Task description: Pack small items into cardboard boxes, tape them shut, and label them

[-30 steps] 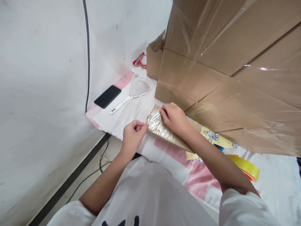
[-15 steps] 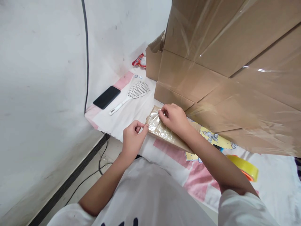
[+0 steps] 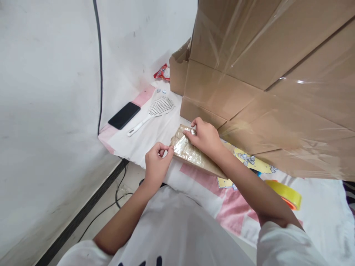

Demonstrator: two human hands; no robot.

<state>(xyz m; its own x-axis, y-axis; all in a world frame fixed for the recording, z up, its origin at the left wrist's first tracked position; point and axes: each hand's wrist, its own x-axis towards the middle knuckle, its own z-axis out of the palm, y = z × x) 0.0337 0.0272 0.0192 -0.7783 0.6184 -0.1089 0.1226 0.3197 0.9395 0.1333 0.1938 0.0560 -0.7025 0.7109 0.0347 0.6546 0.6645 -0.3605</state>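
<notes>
A flat cardboard piece (image 3: 194, 155) wrapped in clear tape is being sealed, just before the big cardboard box (image 3: 249, 74). Its near corner is pinched by the left hand (image 3: 156, 164); tape is pressed down by the right hand (image 3: 203, 136), fingers together. Smoothing toward the edge seems called for next.

left hand (image 3: 156, 162): fingers pinched, forearm extended | right hand (image 3: 205, 137): palm down, fingers curled

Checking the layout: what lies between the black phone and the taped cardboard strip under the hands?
In the head view, the white swatter lies on the sheet between the phone and the cardboard strip.
</notes>
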